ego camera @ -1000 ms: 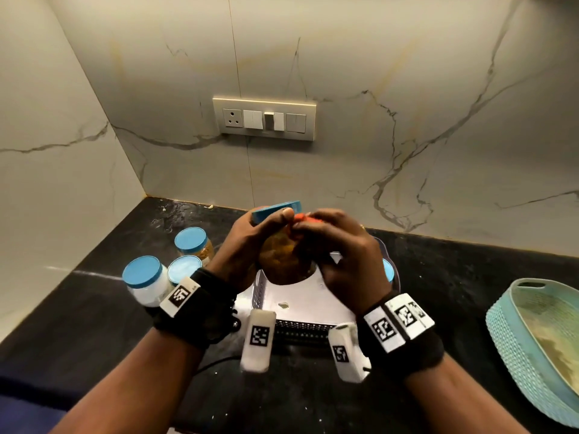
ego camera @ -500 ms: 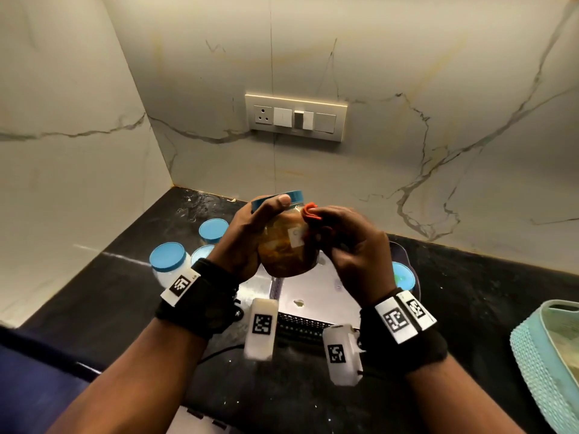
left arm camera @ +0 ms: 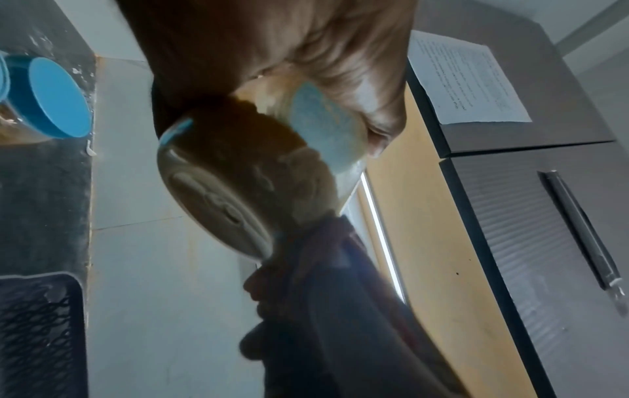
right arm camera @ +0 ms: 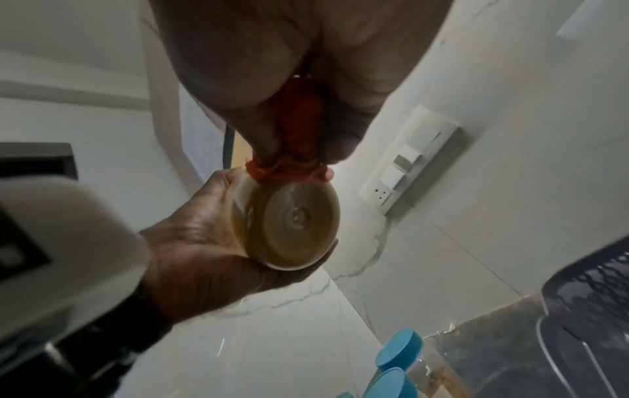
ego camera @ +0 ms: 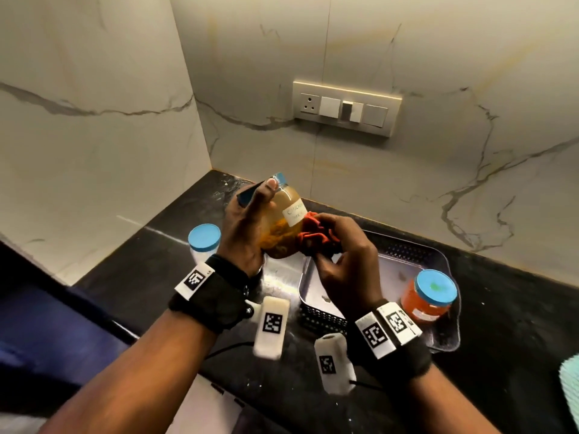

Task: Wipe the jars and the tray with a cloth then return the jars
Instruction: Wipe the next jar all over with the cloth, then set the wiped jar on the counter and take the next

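Note:
My left hand grips a clear jar of yellow-brown spice with a blue lid and a white label, tilted and held above the black counter. In the right wrist view the jar's round base faces the camera. My right hand holds a bunched orange-red cloth pressed against the jar's right side; in the right wrist view the cloth touches the jar's upper edge. Below sits the grey perforated tray. A jar of red spice stands in the tray at its right.
A blue-lidded jar stands on the counter left of the tray, with others hidden behind my left hand. A switch plate is on the marble wall. A teal basket edge shows at the far right.
The head view has swung left and down. The jar has tilted more, lid toward the left, and my right hand with the cloth has moved down from the lid area to the jar's side.

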Tool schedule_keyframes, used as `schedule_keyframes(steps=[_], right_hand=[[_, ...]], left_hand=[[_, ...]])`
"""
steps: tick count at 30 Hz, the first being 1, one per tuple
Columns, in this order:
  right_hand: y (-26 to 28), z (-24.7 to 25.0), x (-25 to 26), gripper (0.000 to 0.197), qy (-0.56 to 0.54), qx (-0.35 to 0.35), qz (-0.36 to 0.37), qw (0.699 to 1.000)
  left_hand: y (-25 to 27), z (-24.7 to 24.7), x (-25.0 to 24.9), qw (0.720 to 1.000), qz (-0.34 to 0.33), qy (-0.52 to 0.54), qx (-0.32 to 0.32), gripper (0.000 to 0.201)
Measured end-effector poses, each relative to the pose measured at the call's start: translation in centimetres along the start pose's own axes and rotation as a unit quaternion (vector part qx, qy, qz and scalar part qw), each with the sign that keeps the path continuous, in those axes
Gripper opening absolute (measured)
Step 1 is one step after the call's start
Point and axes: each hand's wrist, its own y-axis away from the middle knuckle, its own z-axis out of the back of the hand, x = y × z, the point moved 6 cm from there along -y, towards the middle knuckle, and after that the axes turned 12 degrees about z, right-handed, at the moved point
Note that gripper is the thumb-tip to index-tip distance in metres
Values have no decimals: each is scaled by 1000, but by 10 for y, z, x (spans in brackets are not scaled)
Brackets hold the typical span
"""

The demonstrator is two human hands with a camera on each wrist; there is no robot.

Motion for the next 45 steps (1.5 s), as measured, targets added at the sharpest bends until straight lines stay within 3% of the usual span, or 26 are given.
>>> schedule_keyframes(steps=[4, 8, 11, 15, 19, 22, 25, 28, 30, 33, 35, 39, 43, 45], right_hand=[[3, -13, 27, 26, 47, 3, 136, 990], [12, -32, 46, 17, 146, 60, 247, 956], [22, -42, 42, 19, 170, 124, 287, 935], [34, -42, 19, 24, 143, 174, 235, 946], [43, -24, -10, 27, 88, 135, 152, 975], [53, -17, -29, 32, 32, 127, 104, 986], [62, -15, -37, 25, 27, 129, 86, 988], [69, -18, -42, 25, 39, 136, 76, 987], [73, -19, -42, 24, 33, 140, 70, 987], [75, -21, -42, 25, 34, 146, 60, 987], [77, -23, -41, 26, 35, 147, 51, 987], [83, -26, -41, 29, 24, 143, 36, 989], [86, -25, -42, 36, 22, 148, 26, 988], [85, -22, -43, 38, 21, 146, 25, 989]], left_hand=[[-3, 13, 6, 999, 12, 15, -45, 11], [-2, 24, 10, 994, 37, 38, -98, 27], [-4, 38, 10, 991, 42, 42, -122, 31], [-5, 69, 4, 992, 17, -51, -113, 77], [0, 104, -8, 984, 14, -150, -94, 108], [5, 141, -4, 954, 14, -273, -125, 102], [7, 173, 7, 913, 27, -382, -142, 115], [2, 187, 19, 888, 33, -435, -144, 109], [-5, 191, 29, 858, 43, -493, -139, 102], [-18, 198, 48, 826, 76, -545, -124, 110], [-21, 200, 57, 806, 89, -571, -130, 102], [-23, 200, 66, 797, 67, -585, -136, 96], [-15, 203, 62, 807, 39, -570, -150, 109], [-7, 203, 58, 798, 24, -581, -162, 114]])
